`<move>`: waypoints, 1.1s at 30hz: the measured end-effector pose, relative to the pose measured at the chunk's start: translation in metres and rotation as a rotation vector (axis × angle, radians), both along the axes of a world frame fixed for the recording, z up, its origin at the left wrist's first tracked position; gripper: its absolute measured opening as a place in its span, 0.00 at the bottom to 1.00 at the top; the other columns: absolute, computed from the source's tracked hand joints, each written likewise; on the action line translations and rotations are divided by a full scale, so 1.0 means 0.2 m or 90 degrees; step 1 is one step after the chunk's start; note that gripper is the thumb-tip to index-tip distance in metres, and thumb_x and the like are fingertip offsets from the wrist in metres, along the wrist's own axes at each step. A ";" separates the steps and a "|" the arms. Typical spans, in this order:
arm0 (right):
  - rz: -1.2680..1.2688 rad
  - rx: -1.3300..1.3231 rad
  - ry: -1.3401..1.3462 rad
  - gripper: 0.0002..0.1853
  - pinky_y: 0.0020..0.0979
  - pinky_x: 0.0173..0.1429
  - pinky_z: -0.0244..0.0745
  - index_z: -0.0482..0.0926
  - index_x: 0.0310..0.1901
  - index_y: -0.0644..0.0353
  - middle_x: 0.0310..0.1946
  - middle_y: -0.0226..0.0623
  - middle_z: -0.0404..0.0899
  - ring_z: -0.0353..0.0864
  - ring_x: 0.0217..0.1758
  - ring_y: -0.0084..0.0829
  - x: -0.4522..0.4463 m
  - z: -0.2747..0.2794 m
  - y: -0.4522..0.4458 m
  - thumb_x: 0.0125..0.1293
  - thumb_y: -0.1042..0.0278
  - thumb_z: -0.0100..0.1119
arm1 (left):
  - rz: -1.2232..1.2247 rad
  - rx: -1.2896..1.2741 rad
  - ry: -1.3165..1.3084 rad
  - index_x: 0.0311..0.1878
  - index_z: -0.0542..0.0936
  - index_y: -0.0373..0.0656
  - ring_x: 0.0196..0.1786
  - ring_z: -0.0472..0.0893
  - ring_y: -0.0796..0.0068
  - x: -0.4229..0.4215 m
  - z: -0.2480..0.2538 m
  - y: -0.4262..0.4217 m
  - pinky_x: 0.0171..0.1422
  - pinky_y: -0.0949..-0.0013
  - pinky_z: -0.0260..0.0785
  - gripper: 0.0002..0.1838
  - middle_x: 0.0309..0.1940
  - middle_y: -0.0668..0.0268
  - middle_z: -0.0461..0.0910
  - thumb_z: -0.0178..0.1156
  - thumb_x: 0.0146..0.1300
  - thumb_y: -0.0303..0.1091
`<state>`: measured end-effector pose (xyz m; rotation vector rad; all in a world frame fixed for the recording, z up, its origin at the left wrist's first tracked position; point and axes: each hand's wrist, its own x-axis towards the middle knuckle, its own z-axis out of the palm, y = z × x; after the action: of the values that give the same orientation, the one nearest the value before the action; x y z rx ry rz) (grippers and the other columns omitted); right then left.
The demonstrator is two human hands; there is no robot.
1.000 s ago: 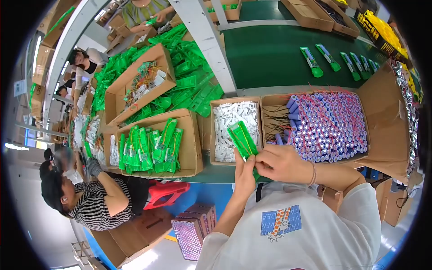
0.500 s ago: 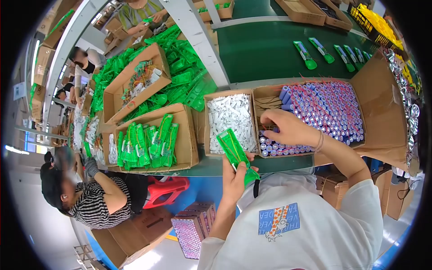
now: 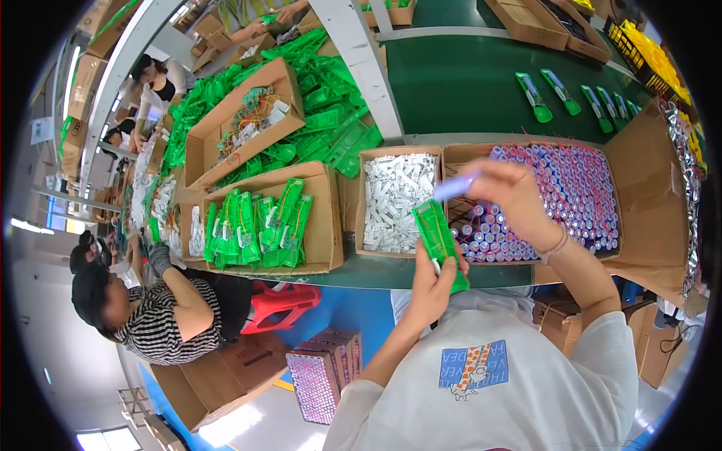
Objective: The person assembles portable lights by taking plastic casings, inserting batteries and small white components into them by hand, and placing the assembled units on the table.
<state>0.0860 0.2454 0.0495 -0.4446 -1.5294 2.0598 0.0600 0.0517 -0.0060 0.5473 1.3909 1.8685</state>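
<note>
My left hand [image 3: 429, 292] grips a green plastic casing [image 3: 434, 231] with thin wires lying inside it, held upright at the bench edge. Just above the casing's top end, my right hand [image 3: 513, 197] pinches a purple cylindrical battery [image 3: 457, 185], blurred by motion. Beneath that hand, many purple batteries [image 3: 560, 184] with red wires stand in a cardboard box [image 3: 648, 203]. Left of it, a smaller box holds small white parts [image 3: 397, 197]. More green casings [image 3: 254, 229] fill another cardboard box [image 3: 325, 214].
Loose green casings [image 3: 338, 120] are heaped behind, around a box [image 3: 203, 161] of wired white parts. A white post [image 3: 361, 71] rises from the bench. Casings with batteries [image 3: 532, 98] lie on the green surface. A co-worker [image 3: 169, 323] in stripes sits at left.
My right hand has lifted a battery out of the box and brought it up toward the casing. The head view has shifted slightly, and my left hand with the casing appears farther right.
</note>
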 end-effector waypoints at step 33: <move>0.469 0.909 -0.132 0.05 0.42 0.37 0.79 0.85 0.29 0.59 0.31 0.40 0.83 0.84 0.34 0.46 -0.70 -0.54 -0.33 0.51 0.69 0.68 | 0.271 0.135 -0.234 0.59 0.61 0.47 0.41 0.75 0.69 -0.15 0.03 -0.33 0.48 0.60 0.72 0.19 0.46 0.61 0.71 0.52 0.66 0.27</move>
<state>-0.0541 0.1786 -0.0588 0.5451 -3.0333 0.7514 0.0309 -0.0133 -0.0009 -0.0095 1.1283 2.3305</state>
